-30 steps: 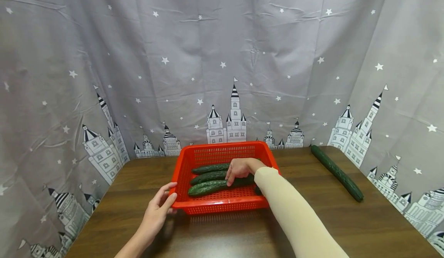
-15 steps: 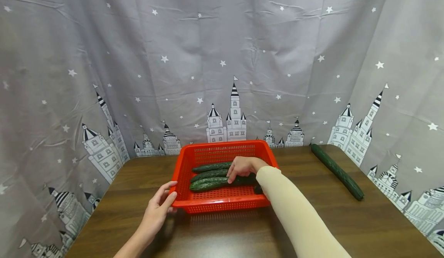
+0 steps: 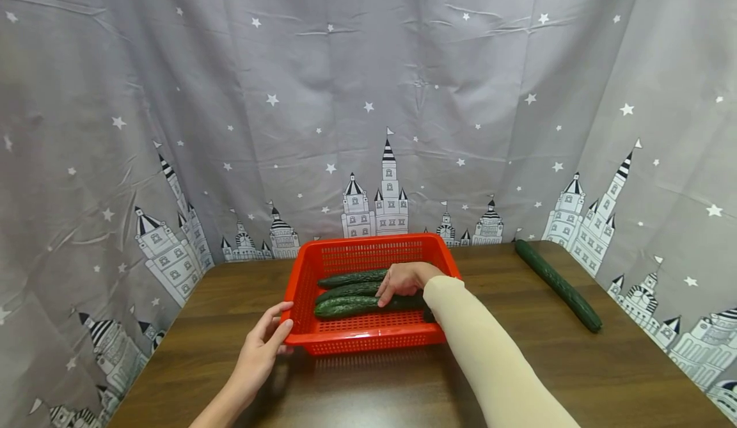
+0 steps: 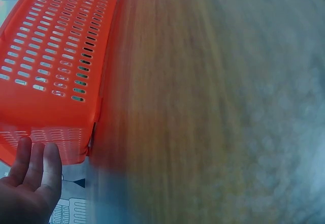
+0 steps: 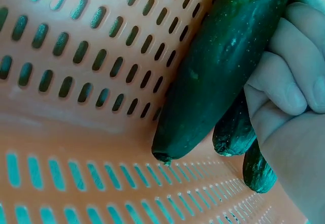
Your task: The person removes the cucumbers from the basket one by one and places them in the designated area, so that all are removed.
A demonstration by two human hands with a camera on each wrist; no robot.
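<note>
My left hand (image 3: 257, 350) holds the left rim of a red plastic basket (image 3: 374, 335), thumb near the front corner. In the left wrist view, several fingers (image 4: 35, 165) lie against the basket's outer wall. Inside the basket my right hand (image 3: 403, 279) grips the nearest cucumber (image 3: 345, 307); its thumb shows on the near side. Seen from the right wrist, the curled fingers (image 5: 284, 76) are beside that dark green cucumber (image 5: 218, 66). Two more cucumbers lie behind it, a middle one (image 3: 348, 292) and a far one (image 3: 351, 279). The hand and sleeve hide their right ends.
A single long cucumber (image 3: 558, 285) lies slantwise on the right of the brown wooden table (image 3: 230, 293). Behind the table hangs a grey curtain (image 3: 368, 95) printed with stars and castles. The basket's far wall stands close to it.
The nearest cucumber has shifted slightly away from me, closer to the middle one, with my right hand on it. My left hand has stayed on the basket rim.
</note>
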